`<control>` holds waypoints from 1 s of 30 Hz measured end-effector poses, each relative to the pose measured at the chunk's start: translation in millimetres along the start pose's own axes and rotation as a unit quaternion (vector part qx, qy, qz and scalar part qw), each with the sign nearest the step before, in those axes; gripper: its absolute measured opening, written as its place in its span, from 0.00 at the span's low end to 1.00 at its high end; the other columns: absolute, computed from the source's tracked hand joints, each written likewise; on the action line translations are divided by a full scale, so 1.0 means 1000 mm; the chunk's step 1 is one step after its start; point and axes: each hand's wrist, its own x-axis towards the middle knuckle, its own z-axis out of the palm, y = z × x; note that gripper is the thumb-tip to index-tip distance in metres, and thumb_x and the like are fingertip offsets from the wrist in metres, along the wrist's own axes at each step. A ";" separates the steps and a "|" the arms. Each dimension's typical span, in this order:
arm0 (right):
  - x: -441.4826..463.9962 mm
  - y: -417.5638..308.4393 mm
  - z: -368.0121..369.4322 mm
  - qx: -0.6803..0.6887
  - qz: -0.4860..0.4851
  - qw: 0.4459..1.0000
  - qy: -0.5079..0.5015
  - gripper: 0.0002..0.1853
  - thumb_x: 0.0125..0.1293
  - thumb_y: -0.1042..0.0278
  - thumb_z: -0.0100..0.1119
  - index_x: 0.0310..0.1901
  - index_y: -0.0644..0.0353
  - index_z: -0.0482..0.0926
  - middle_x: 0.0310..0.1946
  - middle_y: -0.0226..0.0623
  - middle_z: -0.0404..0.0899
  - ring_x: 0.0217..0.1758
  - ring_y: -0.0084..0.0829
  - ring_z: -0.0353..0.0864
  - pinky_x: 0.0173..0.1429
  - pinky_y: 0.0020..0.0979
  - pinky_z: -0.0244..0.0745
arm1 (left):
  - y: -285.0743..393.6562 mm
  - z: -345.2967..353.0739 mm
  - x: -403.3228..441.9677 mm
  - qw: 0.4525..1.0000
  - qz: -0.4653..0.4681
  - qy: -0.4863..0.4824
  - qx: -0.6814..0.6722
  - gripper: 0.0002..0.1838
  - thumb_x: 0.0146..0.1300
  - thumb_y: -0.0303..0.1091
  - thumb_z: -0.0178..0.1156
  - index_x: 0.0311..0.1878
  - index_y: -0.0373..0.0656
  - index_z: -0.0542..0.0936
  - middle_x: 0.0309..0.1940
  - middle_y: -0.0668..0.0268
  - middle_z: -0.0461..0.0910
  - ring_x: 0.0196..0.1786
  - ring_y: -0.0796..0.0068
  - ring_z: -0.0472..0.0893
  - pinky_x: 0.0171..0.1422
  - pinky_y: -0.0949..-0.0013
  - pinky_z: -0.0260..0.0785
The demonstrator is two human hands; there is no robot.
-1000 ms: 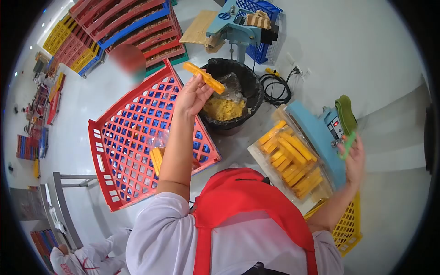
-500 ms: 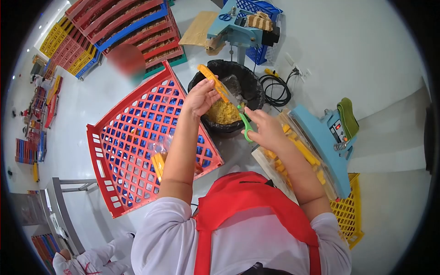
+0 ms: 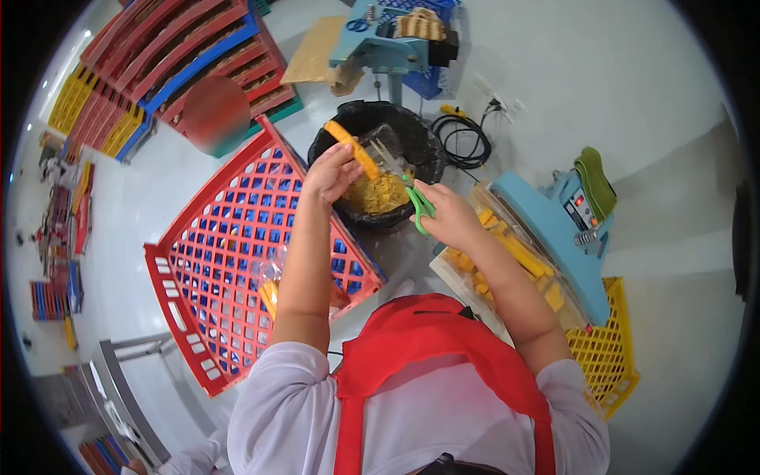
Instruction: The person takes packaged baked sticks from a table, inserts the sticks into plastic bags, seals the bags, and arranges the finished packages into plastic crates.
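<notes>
My left hand [image 3: 331, 172] is closed around a long orange-yellow stick [image 3: 360, 157], its kind unclear, slanted over the bin. In my right hand [image 3: 447, 215] is a pair of scissors [image 3: 422, 207] with green handles. The scissor blades point up and left, spread apart, close beside the stick's lower end. Beneath both hands stands a bin [image 3: 431, 154] lined with a black bag. Yellow scraps [image 3: 378, 195] and some clear plastic lie inside it.
A red crate [image 3: 210, 269] with a bagged yellow item [image 3: 270, 297] stands at left. On the right, yellow pieces [image 3: 522, 252] lie beside a light-blue machine [image 3: 546, 237]. Another blue machine [image 3: 384, 49], a black cable [image 3: 467, 146], stacked trays [image 3: 178, 59] and a yellow crate [image 3: 609, 348] surround the area.
The scissors have drawn back from the stick and their blades have spread. The stick now sits slightly lower in my left hand. The whole view has shifted a little.
</notes>
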 end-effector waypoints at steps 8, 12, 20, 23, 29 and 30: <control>-0.060 0.064 -0.082 0.092 0.033 0.982 0.164 0.32 0.47 0.75 0.58 0.57 0.59 0.61 0.44 0.41 0.70 0.44 0.34 0.72 0.46 0.32 0.69 | -0.009 -0.063 0.021 0.915 0.170 0.110 0.350 0.10 0.59 0.33 0.53 0.41 0.38 0.73 0.30 0.67 0.76 0.32 0.76 0.75 0.36 0.72 0.67; -0.138 0.102 -0.176 0.169 0.241 0.927 0.234 0.34 0.49 0.75 0.61 0.59 0.60 0.58 0.48 0.37 0.69 0.45 0.25 0.72 0.48 0.26 0.68 | -0.018 -0.061 0.009 0.993 0.106 0.036 0.031 0.18 0.62 0.36 0.51 0.54 0.43 0.65 0.40 0.69 0.73 0.42 0.75 0.74 0.45 0.69 0.69; -0.203 0.225 -0.170 -0.003 0.391 0.870 0.299 0.27 0.40 0.68 0.61 0.46 0.66 0.72 0.37 0.43 0.76 0.39 0.34 0.75 0.44 0.30 0.69 | -0.046 0.026 -0.002 0.987 0.078 -0.129 -0.058 0.16 0.60 0.29 0.51 0.52 0.45 0.65 0.45 0.64 0.72 0.49 0.68 0.73 0.54 0.60 0.66; -0.192 0.209 -0.171 0.024 0.443 0.868 0.223 0.33 0.39 0.68 0.62 0.52 0.69 0.67 0.40 0.46 0.75 0.43 0.36 0.75 0.46 0.30 0.68 | -0.047 0.060 -0.012 0.977 0.074 -0.199 -0.031 0.13 0.58 0.26 0.51 0.47 0.46 0.67 0.44 0.62 0.74 0.47 0.66 0.75 0.54 0.59 0.66; -0.202 0.217 -0.168 -0.107 0.424 0.882 0.176 0.20 0.44 0.65 0.58 0.41 0.66 0.75 0.31 0.51 0.77 0.36 0.43 0.77 0.39 0.35 0.71 | -0.047 0.109 -0.043 0.970 0.060 -0.234 0.026 0.13 0.53 0.20 0.54 0.41 0.45 0.68 0.48 0.59 0.72 0.50 0.66 0.73 0.54 0.60 0.67; -0.201 0.202 -0.170 -0.086 0.438 0.872 0.201 0.21 0.46 0.64 0.58 0.42 0.66 0.75 0.32 0.51 0.77 0.36 0.42 0.78 0.39 0.34 0.71 | -0.050 0.115 -0.044 0.970 0.060 -0.236 0.027 0.14 0.52 0.18 0.54 0.40 0.45 0.67 0.49 0.57 0.70 0.50 0.64 0.73 0.55 0.60 0.67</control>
